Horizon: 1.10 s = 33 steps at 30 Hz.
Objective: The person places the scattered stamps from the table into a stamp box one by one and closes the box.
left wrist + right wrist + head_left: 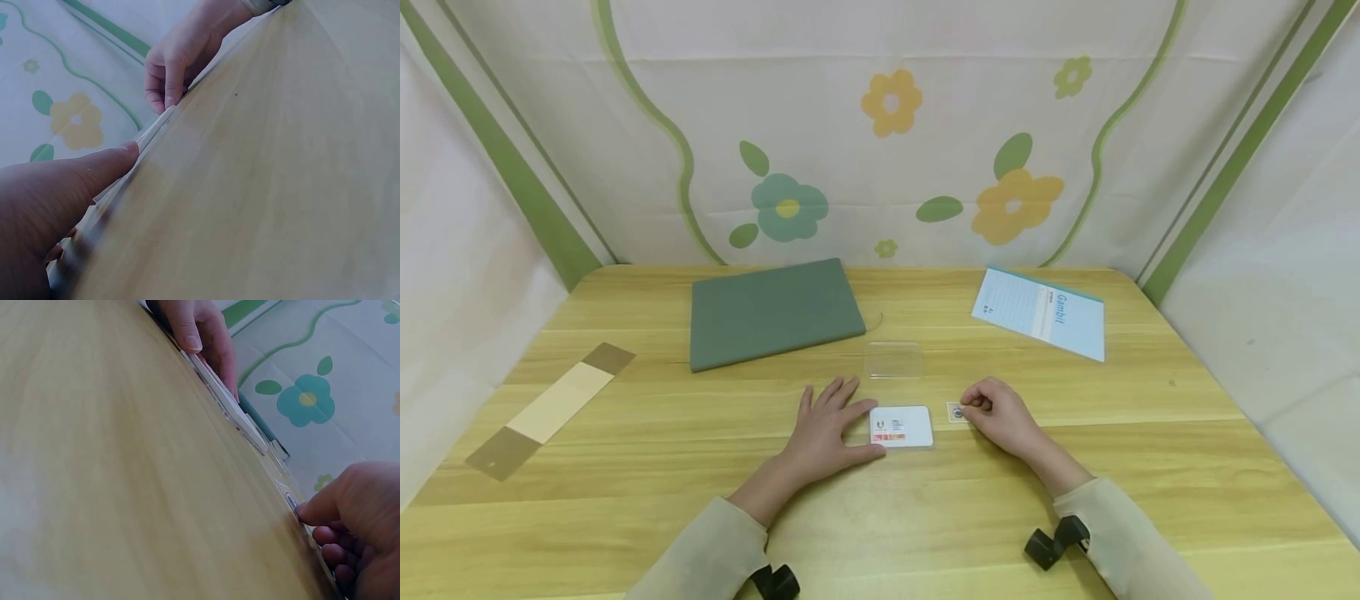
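In the head view, a clear plastic case [917, 427] filled with white cards lies flat on the table; the top card carries a small logo and a red strip. My left hand [831, 433] holds its left end, thumb on the near edge and index finger at the far corner. The right wrist view shows the filled case [225, 403] edge-on under that hand. To the right, my right hand [1000, 417] pinches the right side of a small printed card [955, 412] with a dark round mark. The fingers partly cover this small card, which is at table level.
Behind the case lies a clear plastic lid [893, 360]. A green notebook [775, 312] is at back left, a light blue Gambit notebook [1041, 312] at back right. A beige strip with brown ends [561, 402] lies far left. A flowered curtain [880, 183] hangs behind the table.
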Tool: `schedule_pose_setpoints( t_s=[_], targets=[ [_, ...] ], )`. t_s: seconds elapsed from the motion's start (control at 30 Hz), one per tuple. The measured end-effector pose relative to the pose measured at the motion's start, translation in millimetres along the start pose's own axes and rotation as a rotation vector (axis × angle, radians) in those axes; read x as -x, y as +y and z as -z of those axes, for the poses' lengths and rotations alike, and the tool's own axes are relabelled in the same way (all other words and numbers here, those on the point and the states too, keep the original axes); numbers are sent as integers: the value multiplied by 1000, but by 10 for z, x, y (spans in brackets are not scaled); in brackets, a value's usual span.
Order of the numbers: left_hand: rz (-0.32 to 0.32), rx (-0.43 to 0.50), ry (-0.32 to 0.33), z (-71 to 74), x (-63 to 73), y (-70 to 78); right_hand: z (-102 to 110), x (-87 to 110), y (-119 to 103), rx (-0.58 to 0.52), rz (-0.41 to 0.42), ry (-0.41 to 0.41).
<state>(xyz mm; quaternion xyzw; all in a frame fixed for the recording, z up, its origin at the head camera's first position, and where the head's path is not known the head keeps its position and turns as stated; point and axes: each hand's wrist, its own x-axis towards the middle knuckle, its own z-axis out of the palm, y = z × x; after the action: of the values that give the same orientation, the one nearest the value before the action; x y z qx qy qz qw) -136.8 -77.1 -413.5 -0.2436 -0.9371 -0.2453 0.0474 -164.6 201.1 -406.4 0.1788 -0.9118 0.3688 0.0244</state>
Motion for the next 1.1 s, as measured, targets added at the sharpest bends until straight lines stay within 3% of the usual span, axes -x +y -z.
schedule_pose_setpoints(
  t_s=[0.5, 0.93, 1.1],
  targets=[
    [5, -4, -3, -4, 1, 8, -18, 0, 9, -52, -15, -2],
    [-1, -8, 9, -13, 0, -11, 2, -27, -8, -82, 41, -14],
    [1, 4, 0, -10, 5, -7, 22, -59, -35, -97, -2, -27]
  ],
)
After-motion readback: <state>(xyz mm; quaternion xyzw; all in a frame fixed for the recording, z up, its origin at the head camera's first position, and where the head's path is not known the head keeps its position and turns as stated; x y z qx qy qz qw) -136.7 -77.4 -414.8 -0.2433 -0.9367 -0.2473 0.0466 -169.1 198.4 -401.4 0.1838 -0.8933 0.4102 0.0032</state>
